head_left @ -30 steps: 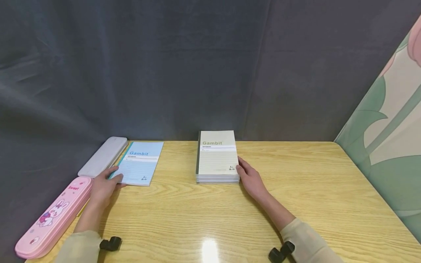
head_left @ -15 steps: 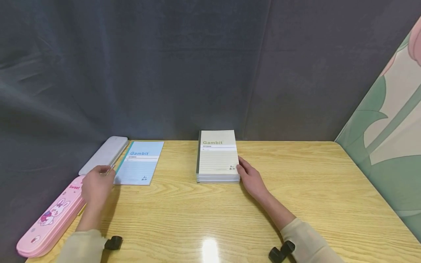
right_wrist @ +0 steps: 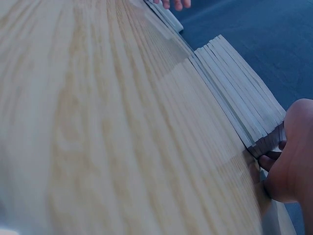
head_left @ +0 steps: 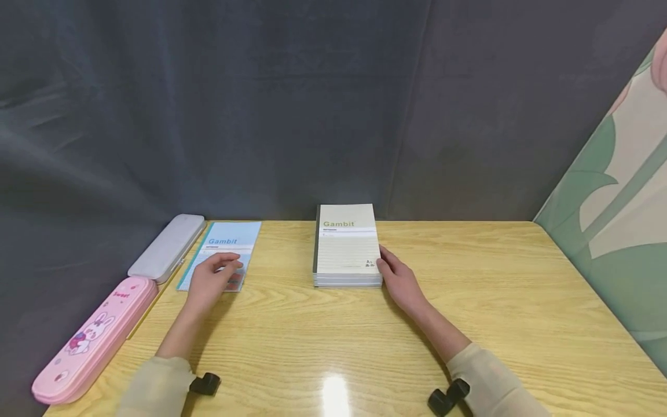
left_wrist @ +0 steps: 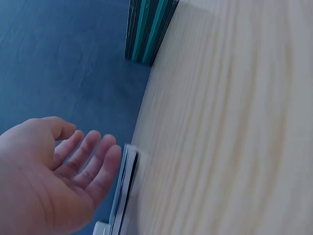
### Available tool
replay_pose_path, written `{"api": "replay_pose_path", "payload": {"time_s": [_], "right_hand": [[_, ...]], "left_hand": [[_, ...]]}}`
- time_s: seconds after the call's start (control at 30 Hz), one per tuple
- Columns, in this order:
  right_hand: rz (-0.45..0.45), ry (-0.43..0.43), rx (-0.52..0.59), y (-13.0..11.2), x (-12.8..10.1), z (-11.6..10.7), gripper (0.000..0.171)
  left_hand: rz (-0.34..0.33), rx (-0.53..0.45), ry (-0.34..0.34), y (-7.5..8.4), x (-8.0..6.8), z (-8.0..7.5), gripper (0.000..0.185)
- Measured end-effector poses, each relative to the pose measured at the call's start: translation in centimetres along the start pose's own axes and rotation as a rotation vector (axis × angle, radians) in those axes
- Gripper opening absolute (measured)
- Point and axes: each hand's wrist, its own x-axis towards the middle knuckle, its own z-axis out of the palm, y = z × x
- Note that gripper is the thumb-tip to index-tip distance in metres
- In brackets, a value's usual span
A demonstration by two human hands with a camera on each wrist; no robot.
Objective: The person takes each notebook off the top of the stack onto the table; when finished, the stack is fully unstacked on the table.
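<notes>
- The left hand (head_left: pixel 211 278) was over the near end of the thin light-blue ruled notebook (head_left: pixel 224 246), fingers straight and a little spread, fingertips (head_left: pixel 234 265) on or just above its cover; I could not tell which.
- From the left wrist view, those fingers (left_wrist: pixel 93 161) looked loose and open, curled round nothing, with the notebook's edge (left_wrist: pixel 124 188) just beside them.
- The blue notebook lay flat at the far left of the yellow wood-grain table (head_left: pixel 365 341), its cover reading "Gambit" in blue letters.
- The right hand (head_left: pixel 398 281) sat against the near right corner of the stack of cream ruled notebooks (head_left: pixel 346 246), thumb at the top cover's corner.
- From the right wrist view, the fingers (right_wrist: pixel 274 159) were curled in against the stack's corner (right_wrist: pixel 244 112), pinching its edge.
- The top cream cover read "Gambit" in olive-green letters; the smaller print beneath was too fine to read.
- Left of the blue notebook lay a long pale-grey pencil case (head_left: pixel 168 248).
- Nearer, a pink pencil case with a cartoon rabbit (head_left: pixel 94 339) read "Sweet".
</notes>
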Motion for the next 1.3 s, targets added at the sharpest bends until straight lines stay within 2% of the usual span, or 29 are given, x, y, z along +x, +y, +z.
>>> {"api": "replay_pose_path", "payload": {"time_s": [0.33,0.57,0.9,1.0,1.3], "right_hand": [[-0.009,-0.004,-0.011,0.2,0.0,-0.3,0.056],[-0.003,0.002,-0.011,0.1,0.0,-0.4,0.057],[0.000,-0.006,-0.011,0.1,0.0,-0.1,0.058],[-0.003,-0.004,-0.011,0.1,0.0,-0.1,0.058],[-0.001,-0.009,-0.014,0.1,0.1,-0.1,0.057]], "left_hand": [[0.055,-0.111,-0.064,0.6,0.6,3.1,0.034],[0.074,-0.146,-0.094,1.5,1.3,5.4,0.031],[0.080,-0.099,-0.163,2.3,1.8,9.2,0.030],[0.082,-0.115,-0.180,2.6,1.9,10.3,0.030],[0.108,-0.134,-0.184,3.6,1.7,13.6,0.031]]}}
